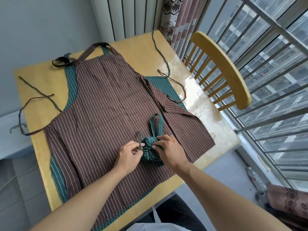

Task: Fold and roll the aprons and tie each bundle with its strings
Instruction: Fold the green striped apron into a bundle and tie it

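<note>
A rolled green striped apron bundle [148, 150] lies on top of a flat brown striped apron [108, 104], its green neck loop [156, 122] sticking out away from me. My left hand [129, 155] pinches a dark string [140, 140] of the bundle at its left side. My right hand [170, 151] presses on the bundle's right side, fingers on the string where it crosses the roll. Under the brown apron lies another green striped apron [71, 84], showing only at the edges. Loose strings trail over the table to the left and far right.
The yellow wooden table [138, 45] has a wet, shiny patch at its right side. A yellow wooden chair [221, 67] stands to the right, against a railed window. A radiator and curtain stand behind the table. A plastic bottle [256, 179] lies on the floor at right.
</note>
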The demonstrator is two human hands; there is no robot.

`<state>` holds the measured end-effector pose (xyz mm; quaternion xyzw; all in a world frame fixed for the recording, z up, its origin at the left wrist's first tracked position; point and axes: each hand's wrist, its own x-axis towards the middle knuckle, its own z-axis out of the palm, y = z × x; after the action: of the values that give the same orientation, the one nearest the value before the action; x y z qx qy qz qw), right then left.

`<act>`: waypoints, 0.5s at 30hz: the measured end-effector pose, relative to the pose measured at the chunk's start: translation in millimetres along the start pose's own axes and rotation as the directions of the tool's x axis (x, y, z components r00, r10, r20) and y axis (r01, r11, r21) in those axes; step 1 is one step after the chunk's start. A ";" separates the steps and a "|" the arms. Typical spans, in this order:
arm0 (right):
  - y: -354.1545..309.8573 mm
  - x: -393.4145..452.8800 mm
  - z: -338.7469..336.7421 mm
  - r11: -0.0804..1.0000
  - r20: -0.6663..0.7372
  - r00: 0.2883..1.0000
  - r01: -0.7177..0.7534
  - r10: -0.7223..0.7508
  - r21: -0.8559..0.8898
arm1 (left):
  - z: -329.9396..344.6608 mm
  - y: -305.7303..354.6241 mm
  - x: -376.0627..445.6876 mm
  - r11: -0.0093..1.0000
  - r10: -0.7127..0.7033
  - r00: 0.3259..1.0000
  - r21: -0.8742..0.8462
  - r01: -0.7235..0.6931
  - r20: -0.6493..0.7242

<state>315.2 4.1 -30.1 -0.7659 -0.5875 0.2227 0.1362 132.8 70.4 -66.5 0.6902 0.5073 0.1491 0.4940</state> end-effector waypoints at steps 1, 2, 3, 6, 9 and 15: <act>0.4 -1.0 -0.1 1.000 -0.016 1.000 -0.016 0.016 0.019 | 1.5 -1.5 -2.9 0.999 -0.006 1.000 -0.044 0.006 -0.019; 0.2 -3.1 0.6 0.997 -0.038 0.998 -0.055 0.057 0.054 | 2.1 -2.4 -5.4 0.999 0.004 0.999 -0.049 -0.006 -0.043; -1.8 -4.3 1.2 0.989 -0.053 0.992 -0.111 0.117 0.098 | 1.6 -2.9 -6.7 0.999 0.027 0.997 -0.029 -0.029 -0.076; -12.0 -3.5 6.5 0.893 -0.015 0.932 -0.343 0.363 0.293 | -0.8 3.1 -5.6 0.975 0.200 0.965 0.134 -0.178 -0.170; -20.9 3.4 9.3 0.556 0.110 0.791 -0.514 0.602 0.653 | -1.3 17.6 1.7 0.944 0.311 0.942 0.161 -0.289 -0.130; -27.0 8.0 8.9 0.248 0.217 0.676 -0.521 0.704 0.817 | 2.3 35.4 7.7 0.997 0.060 0.998 0.040 -0.061 0.037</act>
<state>289.8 18.7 -26.5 -0.7871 -0.0429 0.4312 0.4390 157.4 75.7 -40.3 0.7177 0.4802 0.1415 0.4840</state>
